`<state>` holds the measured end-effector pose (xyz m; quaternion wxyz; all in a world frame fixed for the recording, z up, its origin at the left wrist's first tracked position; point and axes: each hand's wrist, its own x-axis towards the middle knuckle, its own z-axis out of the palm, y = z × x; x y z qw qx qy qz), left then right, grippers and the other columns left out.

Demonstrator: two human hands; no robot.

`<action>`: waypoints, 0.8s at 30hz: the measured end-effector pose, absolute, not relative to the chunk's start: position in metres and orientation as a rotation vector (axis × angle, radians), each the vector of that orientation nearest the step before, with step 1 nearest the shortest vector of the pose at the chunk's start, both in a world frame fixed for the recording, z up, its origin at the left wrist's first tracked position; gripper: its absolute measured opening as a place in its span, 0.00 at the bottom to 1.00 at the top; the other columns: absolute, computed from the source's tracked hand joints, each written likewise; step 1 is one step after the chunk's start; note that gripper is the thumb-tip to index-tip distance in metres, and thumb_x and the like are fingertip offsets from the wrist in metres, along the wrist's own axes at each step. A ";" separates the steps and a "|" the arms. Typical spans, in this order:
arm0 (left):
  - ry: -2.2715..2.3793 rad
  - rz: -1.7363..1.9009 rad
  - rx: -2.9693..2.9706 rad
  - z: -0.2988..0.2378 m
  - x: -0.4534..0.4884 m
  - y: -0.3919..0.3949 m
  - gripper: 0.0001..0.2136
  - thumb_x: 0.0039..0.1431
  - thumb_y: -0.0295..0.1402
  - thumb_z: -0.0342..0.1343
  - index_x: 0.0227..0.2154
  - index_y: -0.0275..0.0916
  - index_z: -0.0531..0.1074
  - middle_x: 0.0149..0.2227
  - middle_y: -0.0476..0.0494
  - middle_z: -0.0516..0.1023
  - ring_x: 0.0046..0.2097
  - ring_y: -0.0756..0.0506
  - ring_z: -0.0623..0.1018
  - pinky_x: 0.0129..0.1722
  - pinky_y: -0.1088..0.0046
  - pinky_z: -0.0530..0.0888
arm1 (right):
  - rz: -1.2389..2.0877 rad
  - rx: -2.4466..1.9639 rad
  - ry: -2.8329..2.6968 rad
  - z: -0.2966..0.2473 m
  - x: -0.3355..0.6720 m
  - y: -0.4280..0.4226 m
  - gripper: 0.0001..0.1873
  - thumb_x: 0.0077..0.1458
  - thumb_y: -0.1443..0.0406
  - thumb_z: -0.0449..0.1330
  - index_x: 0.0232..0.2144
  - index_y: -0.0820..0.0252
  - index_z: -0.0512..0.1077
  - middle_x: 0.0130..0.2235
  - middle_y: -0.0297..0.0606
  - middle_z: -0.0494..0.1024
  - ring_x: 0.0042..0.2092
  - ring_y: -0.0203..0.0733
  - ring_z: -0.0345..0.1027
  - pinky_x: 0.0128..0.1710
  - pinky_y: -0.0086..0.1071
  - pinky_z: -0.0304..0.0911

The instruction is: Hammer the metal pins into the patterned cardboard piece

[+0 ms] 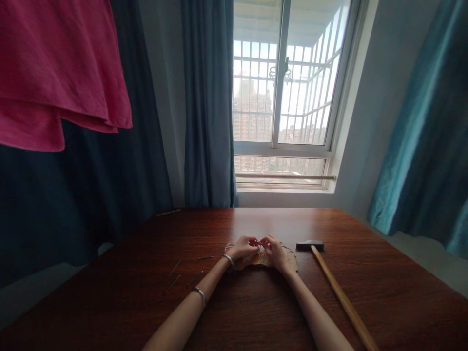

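Both hands meet over a small tan piece of board (290,263) that lies flat on the dark wooden table (256,312). My left hand (242,247) and my right hand (273,250) have their fingers pinched together around a tiny reddish item between them; it is too small to name. A bracelet sits on the left wrist and another band further up the forearm. Several thin nails (190,273) lie loose on the table to the left of my left arm.
A hammer with a dark head (310,245) and a long wooden handle (343,300) lies to the right of my right arm. Blue curtains hang left and right of a barred window (285,92). A pink cloth (54,73) hangs at upper left.
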<state>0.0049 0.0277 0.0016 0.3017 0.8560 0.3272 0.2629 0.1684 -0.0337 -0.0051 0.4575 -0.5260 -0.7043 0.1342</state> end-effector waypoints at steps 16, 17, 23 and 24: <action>1.086 0.864 2.190 -0.004 0.019 0.021 0.11 0.46 0.34 0.56 0.25 0.30 0.77 0.24 0.44 0.77 0.28 0.49 0.71 0.27 0.77 0.62 | 0.328 -1.320 -1.741 -0.008 0.169 -0.032 0.09 0.55 0.67 0.52 0.27 0.54 0.71 0.33 0.33 0.73 0.34 0.35 0.67 0.35 0.24 0.60; 1.088 0.865 2.183 -0.004 0.019 0.020 0.11 0.46 0.34 0.55 0.25 0.30 0.77 0.24 0.44 0.77 0.28 0.49 0.71 0.27 0.77 0.62 | 0.327 -1.310 -1.741 -0.009 0.170 -0.032 0.09 0.55 0.66 0.53 0.27 0.54 0.71 0.32 0.33 0.73 0.34 0.35 0.67 0.35 0.24 0.60; 1.085 0.872 2.152 -0.004 0.019 0.019 0.11 0.46 0.33 0.55 0.25 0.30 0.77 0.25 0.43 0.77 0.28 0.48 0.72 0.27 0.77 0.63 | 0.334 -1.288 -1.727 -0.014 0.170 -0.030 0.09 0.55 0.66 0.53 0.27 0.53 0.72 0.32 0.33 0.73 0.34 0.35 0.68 0.36 0.26 0.61; 1.079 0.874 2.150 -0.004 0.019 0.020 0.11 0.46 0.33 0.55 0.25 0.30 0.77 0.25 0.44 0.77 0.28 0.48 0.72 0.28 0.77 0.63 | 0.338 -1.279 -1.722 -0.015 0.169 -0.030 0.09 0.55 0.66 0.53 0.27 0.53 0.72 0.32 0.33 0.74 0.34 0.35 0.68 0.36 0.26 0.62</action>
